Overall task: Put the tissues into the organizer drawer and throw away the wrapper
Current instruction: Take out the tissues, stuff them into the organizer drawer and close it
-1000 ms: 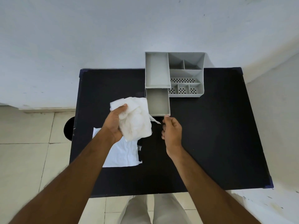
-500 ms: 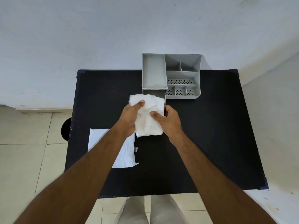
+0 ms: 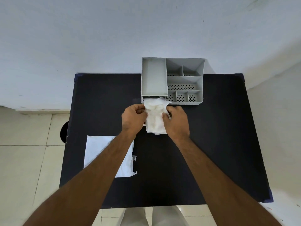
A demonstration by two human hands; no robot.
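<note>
A white stack of tissues [image 3: 155, 117] lies over the pulled-out drawer of the grey organizer [image 3: 184, 82] at the table's back edge. The stack hides nearly all of the drawer. My left hand [image 3: 133, 117] grips the stack's left side and my right hand [image 3: 176, 122] grips its right side. The white wrapper [image 3: 99, 149] lies flat on the black table [image 3: 211, 144] at the front left, partly under my left forearm.
The organizer has a long tray on the left and several small compartments with perforated floors on the right. A dark round object [image 3: 64, 133] sits on the tiled floor by the table's left edge. A white wall rises behind the table.
My left hand carried the tissues from the left onto the open drawer. My right hand left the drawer front and took hold of the stack's right side.
</note>
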